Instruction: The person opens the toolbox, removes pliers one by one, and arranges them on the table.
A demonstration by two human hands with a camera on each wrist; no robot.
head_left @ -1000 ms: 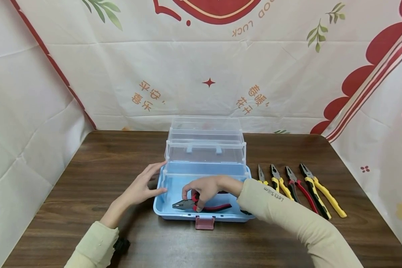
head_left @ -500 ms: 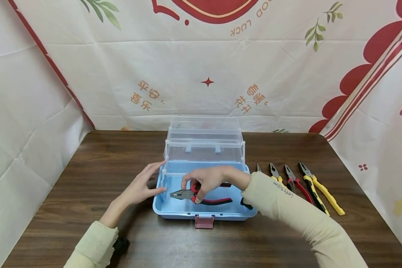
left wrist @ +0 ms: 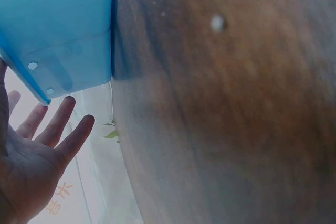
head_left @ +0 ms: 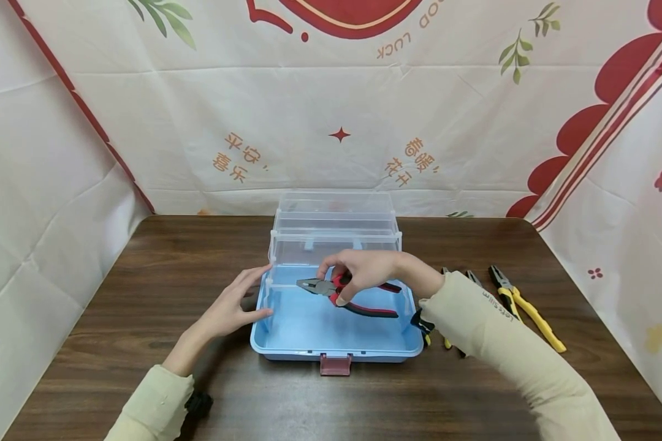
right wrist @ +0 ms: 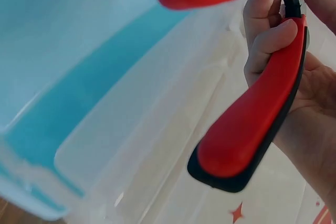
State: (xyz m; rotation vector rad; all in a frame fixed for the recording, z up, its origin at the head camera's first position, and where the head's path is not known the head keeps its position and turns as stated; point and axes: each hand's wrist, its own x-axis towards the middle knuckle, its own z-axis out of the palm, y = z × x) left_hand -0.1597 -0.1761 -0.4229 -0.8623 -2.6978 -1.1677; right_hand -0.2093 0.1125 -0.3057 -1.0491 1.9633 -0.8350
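Note:
My right hand [head_left: 361, 272] grips a pair of pliers [head_left: 372, 311] near the pivot, above the blue toolbox [head_left: 309, 353]. Grey jaws point left, and the red and black handles spread apart toward the right. In the right wrist view one red handle [right wrist: 241, 114] hangs beside the fingers, some of them curled around it. At the toolbox's left side is my left hand [head_left: 232, 311], its fingers spread at the rim. The left wrist view shows that hand [left wrist: 37, 161] with fairly straight fingers by the blue wall [left wrist: 68, 35]; firm contact cannot be made out.
The toolbox's clear lid and trays [head_left: 336, 214] stand raised at the back. Yellow-handled pliers [head_left: 535, 315] lie on the brown table [head_left: 198, 245] at the right, with several more partly hidden by the right sleeve [head_left: 491, 331]. A pink latch [head_left: 335, 365] hangs at the front.
My right hand has lifted the pliers up from the toolbox floor, moving back and slightly right. The right sleeve now covers more of the pliers on the table. My left hand stays put.

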